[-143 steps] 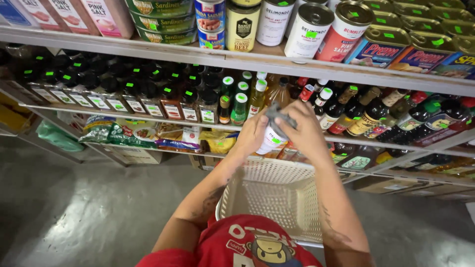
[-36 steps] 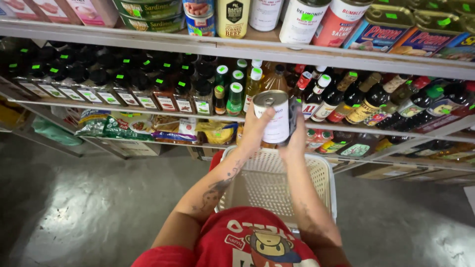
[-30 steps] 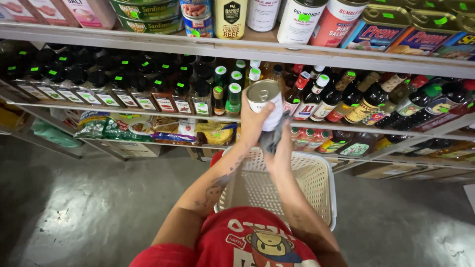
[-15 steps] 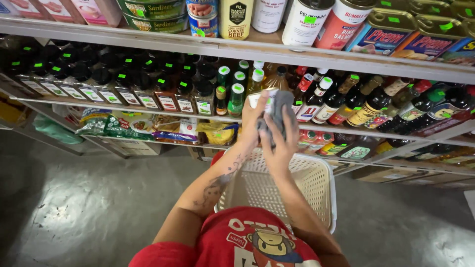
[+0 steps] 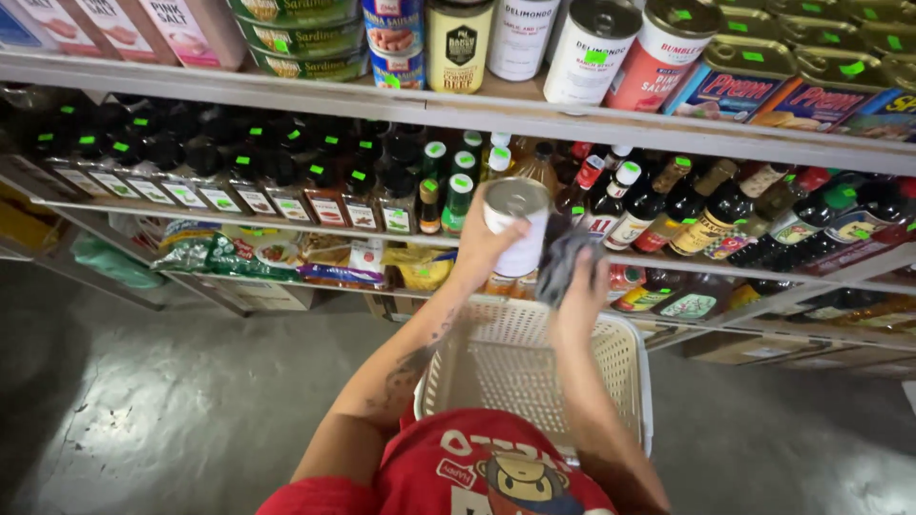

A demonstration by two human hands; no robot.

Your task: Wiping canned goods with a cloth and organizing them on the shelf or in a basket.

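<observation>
Head view: left hand [image 5: 480, 250] closed around a white-labelled cylindrical metal can [image 5: 516, 225], held upright before the bottle shelf [image 5: 668, 262], above a cream perforated plastic basket [image 5: 625, 367]. Right hand [image 5: 582, 286] clutching a grey crumpled cloth [image 5: 563, 262], pressed against the can's side. Apparently mid-wipe, cleaning the can. Next, probably: turning the can steadily to reach unwiped faces, firm hold needed.

Stocked shelves [image 5: 534, 119], grey concrete floor [image 5: 143, 420]
</observation>
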